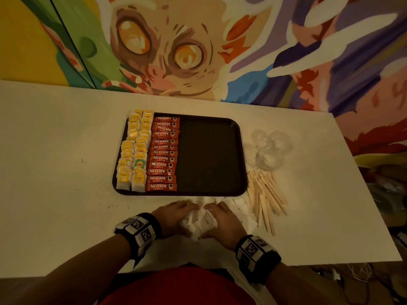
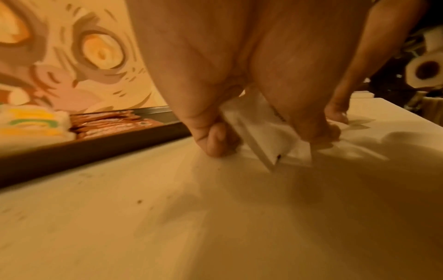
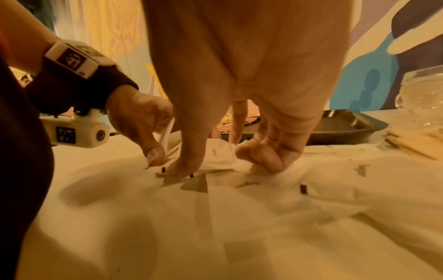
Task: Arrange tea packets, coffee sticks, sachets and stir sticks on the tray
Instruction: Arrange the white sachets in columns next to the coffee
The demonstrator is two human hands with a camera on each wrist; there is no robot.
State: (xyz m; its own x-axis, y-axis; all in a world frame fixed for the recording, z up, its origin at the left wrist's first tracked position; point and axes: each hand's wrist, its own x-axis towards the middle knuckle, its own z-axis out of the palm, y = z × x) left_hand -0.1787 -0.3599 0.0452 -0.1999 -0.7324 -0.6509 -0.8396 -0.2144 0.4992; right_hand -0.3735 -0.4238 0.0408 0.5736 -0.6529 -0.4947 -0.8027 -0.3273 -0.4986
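Note:
A dark tray (image 1: 209,155) lies on the white table, its right half bare. Yellow tea packets (image 1: 134,150) fill its left edge in two columns, and red coffee sticks (image 1: 164,153) form a column beside them. White sachets (image 1: 203,221) lie in a loose pile in front of the tray. My left hand (image 1: 176,216) and right hand (image 1: 222,219) sit together on that pile, fingers curled round a bunch of sachets (image 2: 263,136) (image 3: 218,153). Wooden stir sticks (image 1: 264,194) lie heaped right of the tray's near corner.
Clear glass bowls (image 1: 271,150) stand to the right of the tray, behind the stir sticks. A painted wall runs along the table's far edge. Dark crumbs speckle the table (image 1: 66,172) near the tray's front left corner.

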